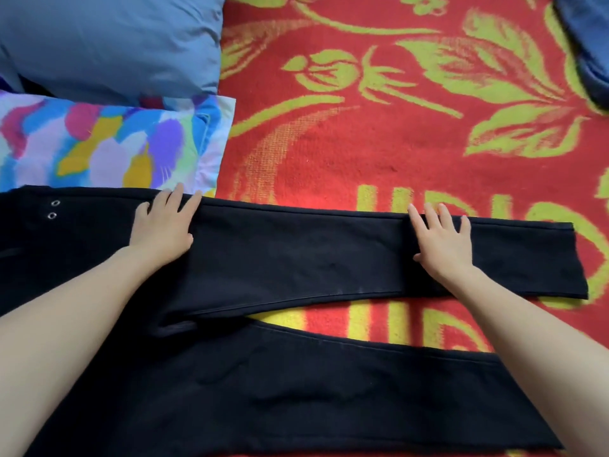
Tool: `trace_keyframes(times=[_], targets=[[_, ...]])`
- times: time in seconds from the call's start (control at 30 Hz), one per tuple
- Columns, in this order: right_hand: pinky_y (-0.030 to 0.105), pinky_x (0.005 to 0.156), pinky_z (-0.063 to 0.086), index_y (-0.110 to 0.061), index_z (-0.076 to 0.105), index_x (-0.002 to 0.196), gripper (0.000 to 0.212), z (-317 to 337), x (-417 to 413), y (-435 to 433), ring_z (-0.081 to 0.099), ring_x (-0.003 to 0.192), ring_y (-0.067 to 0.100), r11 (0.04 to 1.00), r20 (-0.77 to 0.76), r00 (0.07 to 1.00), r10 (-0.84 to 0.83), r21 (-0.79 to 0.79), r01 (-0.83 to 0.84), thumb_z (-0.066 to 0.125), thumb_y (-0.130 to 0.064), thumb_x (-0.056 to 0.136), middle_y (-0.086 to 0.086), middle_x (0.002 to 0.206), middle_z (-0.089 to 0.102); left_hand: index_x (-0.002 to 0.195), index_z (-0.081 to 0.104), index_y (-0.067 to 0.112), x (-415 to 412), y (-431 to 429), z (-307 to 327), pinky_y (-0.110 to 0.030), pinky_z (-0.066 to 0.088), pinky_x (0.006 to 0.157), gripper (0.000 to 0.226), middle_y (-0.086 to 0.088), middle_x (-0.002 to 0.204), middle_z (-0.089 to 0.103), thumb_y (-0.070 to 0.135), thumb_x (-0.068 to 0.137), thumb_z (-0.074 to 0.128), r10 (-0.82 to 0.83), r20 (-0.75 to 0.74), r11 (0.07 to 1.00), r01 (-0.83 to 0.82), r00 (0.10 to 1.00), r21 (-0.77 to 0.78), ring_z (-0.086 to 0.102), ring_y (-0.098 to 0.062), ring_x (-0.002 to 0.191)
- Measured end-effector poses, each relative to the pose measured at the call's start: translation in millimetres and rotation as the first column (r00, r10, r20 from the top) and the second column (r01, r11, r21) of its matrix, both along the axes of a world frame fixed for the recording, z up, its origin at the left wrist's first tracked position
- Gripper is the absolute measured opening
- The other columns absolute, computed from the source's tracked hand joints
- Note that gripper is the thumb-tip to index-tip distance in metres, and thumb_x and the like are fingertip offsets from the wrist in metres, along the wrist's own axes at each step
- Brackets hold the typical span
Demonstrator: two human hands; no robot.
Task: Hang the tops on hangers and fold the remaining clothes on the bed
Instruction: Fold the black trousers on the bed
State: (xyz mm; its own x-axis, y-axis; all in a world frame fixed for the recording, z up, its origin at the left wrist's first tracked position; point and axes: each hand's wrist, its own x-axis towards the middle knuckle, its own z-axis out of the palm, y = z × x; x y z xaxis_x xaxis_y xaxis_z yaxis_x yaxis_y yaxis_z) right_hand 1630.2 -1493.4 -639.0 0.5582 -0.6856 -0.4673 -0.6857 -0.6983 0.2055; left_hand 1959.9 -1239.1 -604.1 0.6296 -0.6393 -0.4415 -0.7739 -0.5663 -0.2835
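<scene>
At the left edge, the waist end of the black trousers (pixel 296 258) runs out of frame; two small metal eyelets (pixel 52 209) show there. In the upper left, a blue pillow (pixel 108 41), cut off by the frame, lies behind a multicoloured pillow (pixel 99 146) whose lower edge meets the trousers. The trousers lie flat across the bed's red and yellow-green blanket (pixel 362 143), legs pointing right and parted, the nearer leg partly hidden under both forearms. The left hand (pixel 163 227) rests flat on the farther leg near the hip, fingers straight and spread, gripping nothing. The right hand (pixel 441 245) lies flat nearer that leg's hem, fingers likewise spread. In the upper right corner, dark blue fabric (pixel 586 44) is cut off and hard to identify.
</scene>
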Motion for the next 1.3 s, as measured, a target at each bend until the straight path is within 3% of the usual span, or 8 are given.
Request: trace_keyframes(times=[0.2,0.3,0.37,0.5,0.63,1.0,1.17,1.3], targets=[[0.054,0.111,0.014,-0.013,-0.004,0.149,0.098,-1,12,-3,0.019,0.139,0.031,0.997,-0.064,0.998,0.010,-0.073,-0.015,0.066,-0.031,0.084,0.012,0.144,0.031,0.150,0.008,0.027,12,-17,-10,-0.053,0.008,0.112,0.082,-0.007,0.133,0.041,0.017,0.085,0.056,-0.038,-0.150,0.999,0.042,0.988,0.020,0.031,-0.021,0.131],[0.053,0.105,0.023,-0.003,0.026,0.142,0.085,-1,7,5,0.036,0.123,0.036,0.991,-0.029,0.998,-0.049,-0.123,0.045,0.073,-0.031,0.078,0.021,0.129,0.043,0.143,0.033,0.020,11,-15,-13,-0.050,0.013,0.109,0.065,-0.012,0.117,0.054,0.019,0.084,0.060,-0.052,-0.070,0.990,0.042,0.996,-0.133,0.045,-0.028,0.118],[0.053,0.094,0.033,0.004,0.054,0.112,0.055,-4,-4,18,0.047,0.107,0.040,0.982,0.039,0.996,-0.075,-0.172,0.081,0.080,-0.016,0.068,0.027,0.108,0.054,0.124,0.054,0.010,6,-6,-13,-0.047,0.023,0.102,0.048,-0.018,0.105,0.060,0.014,0.078,0.066,-0.070,-0.011,0.963,0.065,0.997,-0.261,0.054,-0.033,0.106],[0.053,0.080,0.041,0.005,0.058,0.077,0.026,-7,-41,47,0.055,0.080,0.041,0.958,0.170,0.985,-0.002,-0.281,0.050,0.068,0.016,0.055,0.028,0.079,0.055,0.076,0.062,-0.001,-13,32,-6,-0.044,0.040,0.068,0.016,-0.020,0.066,0.056,0.010,0.066,0.056,-0.189,0.095,0.856,0.212,0.977,-0.471,0.059,-0.036,0.064],[0.048,0.082,0.033,-0.004,0.055,0.080,0.024,-6,-93,78,0.059,0.076,0.036,0.941,0.256,0.953,0.160,-0.330,-0.070,0.035,0.002,0.068,0.017,0.077,0.057,0.072,0.058,0.001,-48,82,-2,-0.040,0.032,0.059,0.034,-0.016,0.065,0.054,0.025,0.064,0.034,-0.251,0.108,0.843,0.272,0.962,-0.464,0.053,-0.034,0.060],[0.037,0.066,0.031,-0.014,0.037,0.077,0.022,19,-184,187,0.049,0.051,0.027,0.952,0.311,0.937,0.162,-0.297,-0.066,0.036,0.004,0.064,0.005,0.058,0.046,0.072,0.055,0.006,-128,188,2,-0.040,0.029,0.063,0.015,-0.011,0.061,0.049,0.010,0.063,0.043,-0.173,0.175,0.854,0.236,0.969,-0.464,0.049,-0.032,0.060],[0.034,0.046,0.036,-0.016,0.033,0.077,0.030,24,-191,221,0.048,0.052,0.027,0.995,0.221,0.975,0.024,-0.096,-0.003,0.042,0.002,0.055,0.005,0.061,0.046,0.080,0.055,0.004,-137,225,-3,-0.043,0.031,0.064,0.022,-0.014,0.065,0.047,0.011,0.070,0.036,-0.075,0.140,0.907,0.126,0.987,-0.402,0.042,-0.034,0.066],[0.038,0.052,0.046,-0.009,0.052,0.095,0.055,20,-201,219,0.057,0.072,0.036,0.950,-0.008,0.954,-0.299,0.088,0.299,0.069,0.010,0.047,0.020,0.085,0.059,0.079,0.054,-0.001,-138,235,-4,-0.044,0.031,0.065,0.028,-0.016,0.066,0.040,0.011,0.070,0.030,-0.068,0.111,0.929,0.104,0.991,-0.355,0.033,-0.033,0.066]])
